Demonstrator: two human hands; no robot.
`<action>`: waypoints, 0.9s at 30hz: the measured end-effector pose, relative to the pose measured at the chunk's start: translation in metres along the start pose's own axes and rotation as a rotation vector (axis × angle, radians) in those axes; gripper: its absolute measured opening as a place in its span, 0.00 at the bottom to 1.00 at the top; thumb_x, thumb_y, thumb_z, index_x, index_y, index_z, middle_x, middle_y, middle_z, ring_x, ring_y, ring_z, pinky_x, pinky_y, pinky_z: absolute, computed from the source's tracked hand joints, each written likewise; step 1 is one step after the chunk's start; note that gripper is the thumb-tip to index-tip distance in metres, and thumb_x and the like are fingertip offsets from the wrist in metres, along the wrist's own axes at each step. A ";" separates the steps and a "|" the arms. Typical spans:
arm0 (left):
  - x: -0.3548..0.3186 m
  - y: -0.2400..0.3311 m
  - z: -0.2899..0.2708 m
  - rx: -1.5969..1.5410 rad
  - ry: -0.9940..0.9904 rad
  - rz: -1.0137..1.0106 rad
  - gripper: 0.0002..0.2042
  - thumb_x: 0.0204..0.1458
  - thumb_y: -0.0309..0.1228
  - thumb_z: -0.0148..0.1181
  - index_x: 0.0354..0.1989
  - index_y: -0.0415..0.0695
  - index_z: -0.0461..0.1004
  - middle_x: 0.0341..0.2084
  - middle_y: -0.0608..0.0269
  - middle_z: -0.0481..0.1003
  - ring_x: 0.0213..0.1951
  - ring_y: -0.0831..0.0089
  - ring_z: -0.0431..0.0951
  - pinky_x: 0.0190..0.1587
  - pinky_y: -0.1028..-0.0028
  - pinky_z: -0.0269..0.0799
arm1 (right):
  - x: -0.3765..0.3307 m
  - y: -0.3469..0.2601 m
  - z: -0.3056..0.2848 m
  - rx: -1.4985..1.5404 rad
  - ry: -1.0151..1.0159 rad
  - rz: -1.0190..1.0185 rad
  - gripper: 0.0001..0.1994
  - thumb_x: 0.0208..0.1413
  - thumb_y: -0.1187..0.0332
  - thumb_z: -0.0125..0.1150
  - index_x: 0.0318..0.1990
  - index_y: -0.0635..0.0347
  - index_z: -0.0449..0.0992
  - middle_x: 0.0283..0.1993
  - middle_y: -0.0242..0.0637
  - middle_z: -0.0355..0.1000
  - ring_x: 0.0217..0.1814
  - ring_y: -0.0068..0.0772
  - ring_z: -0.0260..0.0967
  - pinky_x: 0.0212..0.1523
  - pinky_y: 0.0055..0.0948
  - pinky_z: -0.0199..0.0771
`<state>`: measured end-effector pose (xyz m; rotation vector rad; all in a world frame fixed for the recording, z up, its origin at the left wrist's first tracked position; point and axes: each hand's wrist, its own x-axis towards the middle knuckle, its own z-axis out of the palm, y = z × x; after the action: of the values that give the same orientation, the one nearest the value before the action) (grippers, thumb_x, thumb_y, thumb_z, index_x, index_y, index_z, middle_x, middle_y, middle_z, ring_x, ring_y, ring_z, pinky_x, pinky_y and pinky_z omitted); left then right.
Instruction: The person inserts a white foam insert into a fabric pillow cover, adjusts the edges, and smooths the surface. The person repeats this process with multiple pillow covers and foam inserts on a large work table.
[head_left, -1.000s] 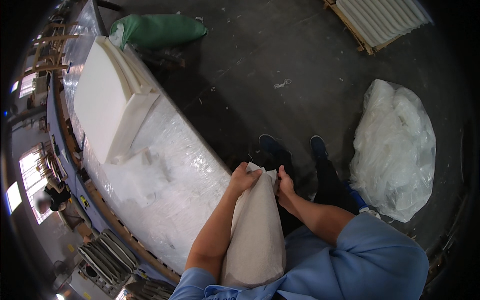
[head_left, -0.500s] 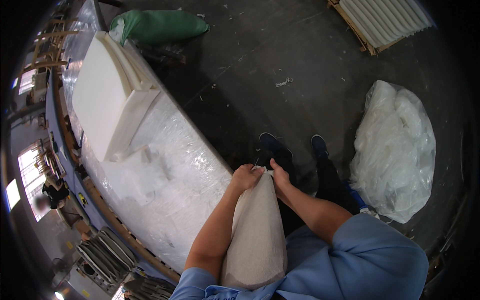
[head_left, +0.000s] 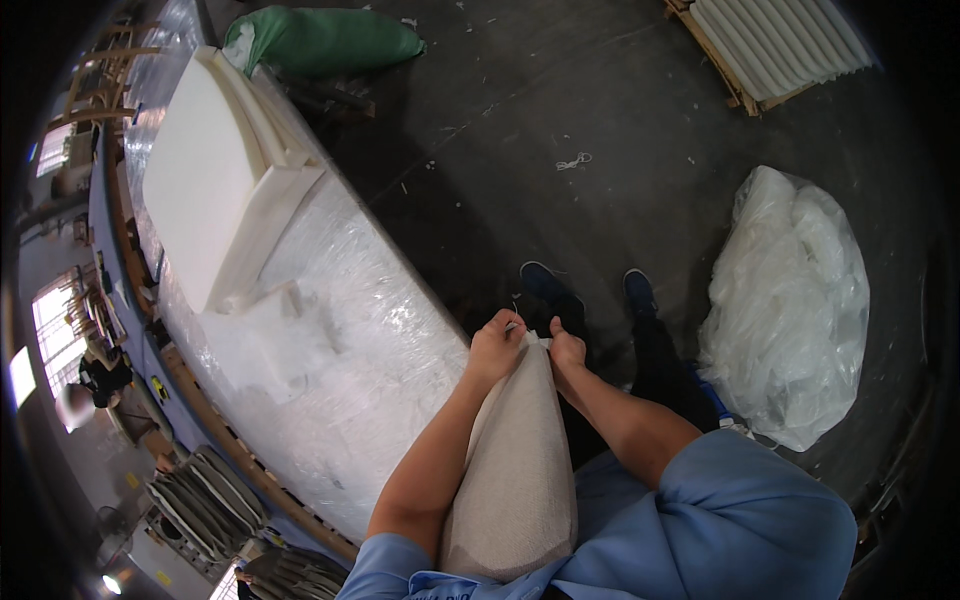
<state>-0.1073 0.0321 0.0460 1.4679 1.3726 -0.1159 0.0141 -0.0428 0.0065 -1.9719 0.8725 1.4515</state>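
A long beige fabric-covered cushion (head_left: 515,480) rests upright against my body, its narrow far end between my hands. My left hand (head_left: 496,346) is closed in a pinch at the left of that end, with a thin light strand sticking up by the fingertips. What exactly sits in this pinch is too small to tell. On the other side, my right hand (head_left: 567,350) grips the white edge of the cover, thumb pointing up. A bit of white material (head_left: 534,338) shows between the two hands.
At my left runs a plastic-wrapped table (head_left: 360,390) bearing white foam pads (head_left: 205,180). A green sack (head_left: 325,42) lies beyond it. To my right a large clear plastic bag (head_left: 790,310) stands on the floor. Stacked pale panels (head_left: 780,45) are at the far right.
My left hand has lifted slightly and curled its fingers tighter at the cushion's end. My right hand has shifted only a little. The cushion stays against my body.
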 end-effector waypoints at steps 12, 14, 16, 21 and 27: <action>0.036 0.000 0.032 0.278 0.073 -0.184 0.15 0.64 0.44 0.57 0.46 0.46 0.81 0.41 0.49 0.84 0.45 0.47 0.84 0.48 0.53 0.78 | 0.018 0.002 0.005 -0.328 -0.046 -0.143 0.24 0.56 0.56 0.73 0.46 0.74 0.83 0.50 0.55 0.81 0.52 0.49 0.80 0.53 0.40 0.76; 0.038 0.003 0.034 0.291 0.064 -0.204 0.15 0.64 0.43 0.57 0.47 0.47 0.82 0.43 0.50 0.83 0.47 0.48 0.83 0.50 0.54 0.78 | 0.038 0.010 0.008 -0.273 -0.090 -0.111 0.23 0.56 0.57 0.72 0.45 0.74 0.83 0.49 0.56 0.81 0.51 0.50 0.81 0.53 0.41 0.76; 0.043 0.002 0.034 0.299 0.055 -0.247 0.14 0.64 0.42 0.57 0.48 0.48 0.82 0.45 0.52 0.83 0.48 0.49 0.83 0.51 0.55 0.78 | 0.045 0.009 0.012 -0.531 -0.091 -0.265 0.22 0.55 0.57 0.72 0.44 0.72 0.84 0.49 0.56 0.81 0.51 0.51 0.81 0.53 0.41 0.75; 0.047 -0.001 0.037 0.271 0.090 -0.252 0.13 0.63 0.41 0.59 0.48 0.49 0.82 0.42 0.51 0.84 0.47 0.50 0.84 0.50 0.54 0.79 | 0.067 0.017 0.016 -0.681 -0.086 -0.365 0.18 0.55 0.60 0.66 0.42 0.70 0.84 0.47 0.56 0.82 0.51 0.52 0.80 0.54 0.42 0.75; 0.048 -0.004 0.039 0.326 0.085 -0.185 0.13 0.62 0.40 0.59 0.49 0.49 0.82 0.39 0.48 0.84 0.45 0.49 0.84 0.49 0.53 0.79 | 0.082 0.022 0.014 -0.754 -0.036 -0.371 0.14 0.53 0.65 0.59 0.37 0.68 0.85 0.43 0.54 0.82 0.47 0.51 0.80 0.53 0.42 0.76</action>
<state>-0.0725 0.0351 -0.0054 1.6226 1.6145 -0.4162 0.0056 -0.0617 -0.0768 -2.4354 -0.1138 1.7174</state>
